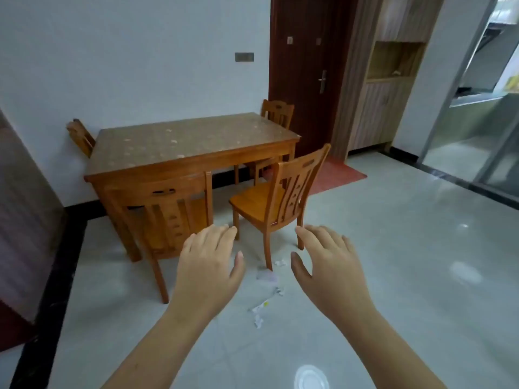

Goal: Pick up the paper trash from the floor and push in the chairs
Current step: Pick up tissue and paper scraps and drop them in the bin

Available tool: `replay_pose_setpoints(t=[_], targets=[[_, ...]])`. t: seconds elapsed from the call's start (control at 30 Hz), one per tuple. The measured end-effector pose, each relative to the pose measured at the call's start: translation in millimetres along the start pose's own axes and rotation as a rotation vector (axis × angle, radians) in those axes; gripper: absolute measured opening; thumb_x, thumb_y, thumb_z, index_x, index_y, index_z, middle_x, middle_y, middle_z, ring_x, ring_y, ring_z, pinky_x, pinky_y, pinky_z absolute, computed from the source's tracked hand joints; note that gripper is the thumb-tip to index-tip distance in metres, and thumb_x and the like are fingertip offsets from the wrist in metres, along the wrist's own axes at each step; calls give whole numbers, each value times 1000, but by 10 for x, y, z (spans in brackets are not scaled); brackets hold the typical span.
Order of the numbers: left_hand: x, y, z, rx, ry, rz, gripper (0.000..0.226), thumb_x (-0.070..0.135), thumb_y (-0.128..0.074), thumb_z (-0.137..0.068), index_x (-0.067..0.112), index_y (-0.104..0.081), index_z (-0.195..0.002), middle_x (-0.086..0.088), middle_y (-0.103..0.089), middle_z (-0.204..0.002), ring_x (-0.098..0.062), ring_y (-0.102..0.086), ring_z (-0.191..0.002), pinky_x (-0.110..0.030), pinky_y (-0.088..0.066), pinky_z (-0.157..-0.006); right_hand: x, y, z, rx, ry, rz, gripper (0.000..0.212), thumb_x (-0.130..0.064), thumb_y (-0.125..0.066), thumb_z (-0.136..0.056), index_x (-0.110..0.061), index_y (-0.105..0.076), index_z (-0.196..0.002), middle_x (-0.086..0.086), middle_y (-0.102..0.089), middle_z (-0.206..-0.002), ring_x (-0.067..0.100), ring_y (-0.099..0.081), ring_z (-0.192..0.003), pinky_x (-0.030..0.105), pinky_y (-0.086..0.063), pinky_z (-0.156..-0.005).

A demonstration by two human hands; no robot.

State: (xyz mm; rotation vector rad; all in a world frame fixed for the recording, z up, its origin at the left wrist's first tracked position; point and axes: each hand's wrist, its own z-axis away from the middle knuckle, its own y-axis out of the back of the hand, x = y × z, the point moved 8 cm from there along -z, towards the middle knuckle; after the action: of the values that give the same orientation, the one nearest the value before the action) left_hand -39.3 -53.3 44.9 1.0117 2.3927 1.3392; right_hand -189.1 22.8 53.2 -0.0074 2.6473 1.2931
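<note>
Low on the tiled floor point(393, 276), paper trash point(266, 276) lies between your left hand point(209, 265) and right hand point(328, 265), both spread and holding nothing, just beside the pulled-out chair point(278, 197), second chair point(168, 209) tucked against the worktop point(191, 141).

Crumpled paper scraps point(265, 301) on floor point(393, 276); wooden chair point(254, 198) (angled) pulled out.

One table point(193, 141), four wooden chairs point(276, 197) point(168, 209) point(278, 112) point(81, 137), two hands point(207, 265) point(331, 265), roughly four paper scraps point(266, 276), one door point(306, 66)
</note>
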Motion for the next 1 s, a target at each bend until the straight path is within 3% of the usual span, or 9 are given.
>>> replay_pose_setpoints(t=[0.47,0.8,0.9,1.0], targets=[[-369,-1419,-894,-65,121,5,44,28,-43,-78,2,-64,-107,-12,-68,-104,-30,-63,-100,-44,-49,-86,933,-1374,-898,-80,30,-141,40,-35,-44,-84,-8,-65,-105,7,-69,-104,27,-63,-99,42,-51,-81],[-1557,-2741,-1470,-114,263,94,45,29,-44,-80,2,-62,-111,-13,-67,-110,-27,-56,-108,-47,-46,-90,1040,-3104,-1864,-226,62,-139,38,-34,-46,-83,-7,-65,-103,9,-69,-104,30,-63,-100,44,-50,-82],[-1942,-3154,-1541,-82,327,112,43,28,-44,-81,3,-61,-110,-12,-67,-107,-21,-49,-107,-39,-44,-92,1033,-3690,-2042,-249,62,-207,39,-35,-46,-84,-7,-65,-103,9,-69,-104,29,-63,-99,45,-51,-84],[-2190,-3640,-1468,-85,383,103,43,29,-43,-81,4,-62,-110,-12,-67,-107,-25,-56,-106,-33,-42,-92,1104,-4327,-1988,-263,77,-262,38,-35,-47,-84,-7,-65,-103,9,-69,-102,28,-64,-98,48,-51,-84]])
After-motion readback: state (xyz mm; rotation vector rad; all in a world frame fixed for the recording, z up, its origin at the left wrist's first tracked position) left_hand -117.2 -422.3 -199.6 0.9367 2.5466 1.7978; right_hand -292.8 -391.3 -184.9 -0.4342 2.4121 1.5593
